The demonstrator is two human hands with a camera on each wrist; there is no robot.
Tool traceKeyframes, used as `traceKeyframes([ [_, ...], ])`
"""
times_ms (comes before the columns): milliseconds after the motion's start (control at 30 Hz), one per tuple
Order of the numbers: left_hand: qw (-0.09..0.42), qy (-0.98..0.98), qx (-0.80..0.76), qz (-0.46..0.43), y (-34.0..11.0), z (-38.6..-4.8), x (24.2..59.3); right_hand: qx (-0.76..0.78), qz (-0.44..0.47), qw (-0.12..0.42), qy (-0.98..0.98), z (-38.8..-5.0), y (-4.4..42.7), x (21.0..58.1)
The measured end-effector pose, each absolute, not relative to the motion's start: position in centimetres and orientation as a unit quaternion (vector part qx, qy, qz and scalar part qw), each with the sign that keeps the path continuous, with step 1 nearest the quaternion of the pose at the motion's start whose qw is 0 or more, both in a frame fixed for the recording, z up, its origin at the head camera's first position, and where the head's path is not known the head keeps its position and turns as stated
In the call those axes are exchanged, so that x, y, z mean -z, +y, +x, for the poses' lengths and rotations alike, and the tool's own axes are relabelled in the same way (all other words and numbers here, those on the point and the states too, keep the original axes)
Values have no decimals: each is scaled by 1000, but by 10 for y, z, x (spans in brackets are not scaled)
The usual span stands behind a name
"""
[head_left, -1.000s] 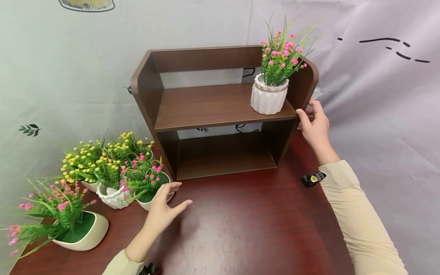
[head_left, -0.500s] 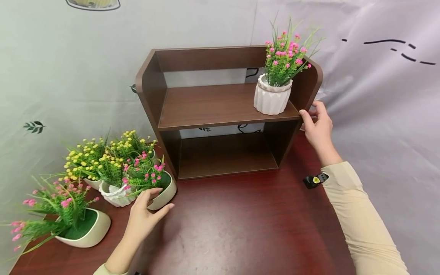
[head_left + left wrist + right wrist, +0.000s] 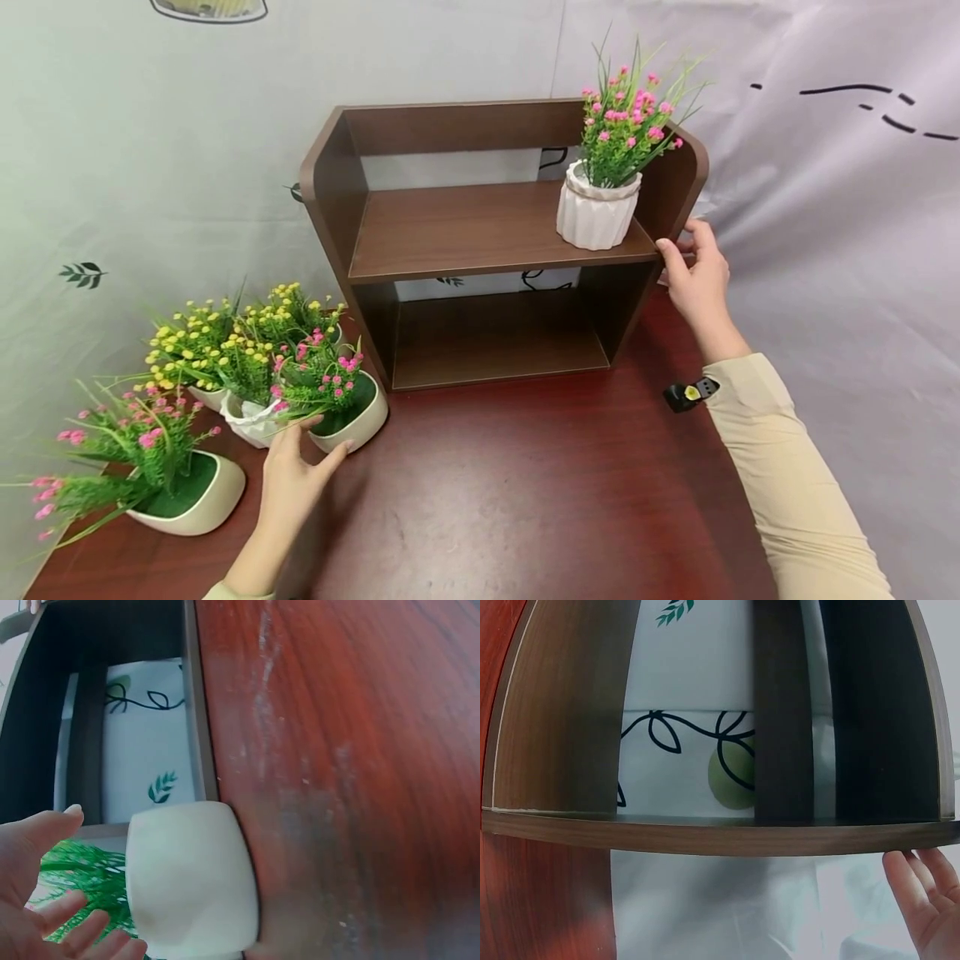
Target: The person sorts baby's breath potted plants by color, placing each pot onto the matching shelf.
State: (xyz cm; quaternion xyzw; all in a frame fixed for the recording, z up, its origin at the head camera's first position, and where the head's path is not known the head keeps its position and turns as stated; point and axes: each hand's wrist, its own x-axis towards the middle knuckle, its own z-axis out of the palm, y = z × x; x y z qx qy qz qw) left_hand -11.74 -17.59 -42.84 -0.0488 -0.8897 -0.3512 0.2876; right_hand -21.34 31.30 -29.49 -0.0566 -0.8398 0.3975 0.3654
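Observation:
My left hand [image 3: 288,483], thumb and fingers spread, is beside an oval cream pot [image 3: 367,425] of pink artificial flowers [image 3: 330,379] at the shelf's left foot. In the left wrist view the fingers lie beside the greenery and the cream pot [image 3: 191,877]; whether they touch it I cannot tell. At the other side, my right hand [image 3: 699,279] rests its fingertips against the outer right side of a dark brown two-tier shelf [image 3: 480,267]. The right wrist view shows these fingertips [image 3: 901,862] at the panel's edge. A fluted white pot [image 3: 598,212] with pink flowers stands on the upper tier.
Left of the shelf, yellow-flowered plants [image 3: 191,342] and a white crinkled pot [image 3: 251,423] crowd together. Nearer the front left is another cream pot [image 3: 202,508] with pink flowers. A reddish-brown table [image 3: 510,483] carries everything; a printed cloth [image 3: 150,150] hangs behind.
My left hand has moved left, from in front of the cream pot to its near left side. The right hand stays at the shelf's side. The head view has shifted slightly.

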Motion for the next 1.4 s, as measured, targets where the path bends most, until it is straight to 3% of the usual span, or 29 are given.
traceKeyframes([
  [200, 282, -898, 338, -10, -181, -120, 435, -394, -55, 369, -840, -213, 313, 295],
  [400, 236, -905, 354, 17, -185, -124, 439, -395, -58, 371, -838, -213, 313, 296],
  [967, 191, -914, 358, 19, -194, -149, 456, -407, -57, 367, -835, -213, 313, 295],
  [1400, 118, -904, 410, 40, -200, -145, 452, -407, -49, 370, -834, -213, 314, 295],
])
